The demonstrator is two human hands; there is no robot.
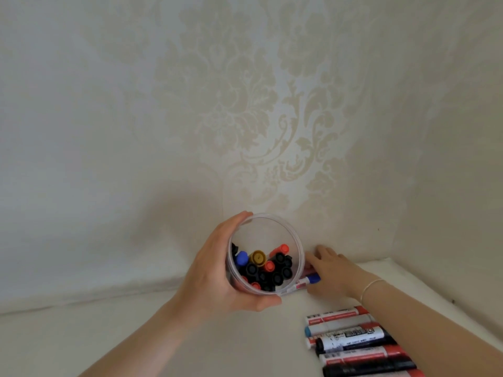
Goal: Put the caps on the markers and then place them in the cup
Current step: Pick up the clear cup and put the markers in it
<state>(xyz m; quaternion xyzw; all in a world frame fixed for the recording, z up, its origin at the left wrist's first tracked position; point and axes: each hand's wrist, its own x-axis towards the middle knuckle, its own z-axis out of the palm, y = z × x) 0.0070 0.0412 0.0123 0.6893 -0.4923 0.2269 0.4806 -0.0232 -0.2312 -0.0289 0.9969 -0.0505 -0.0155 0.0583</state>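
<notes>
Left hand wraps cup, nearly full of markers. Right hand beside cup pinches blue marker. More markers near right wrist. Packed cup could block marker; tilt could spill.

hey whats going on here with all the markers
A person is tidying markers into a clear cup. The left hand grips the cup, which already holds many capped markers, black, red, blue and one yellow. The right hand reaches beside the cup at a blue marker lying on the table. More markers lie in a row near the right forearm, not yet in the cup.
</notes>
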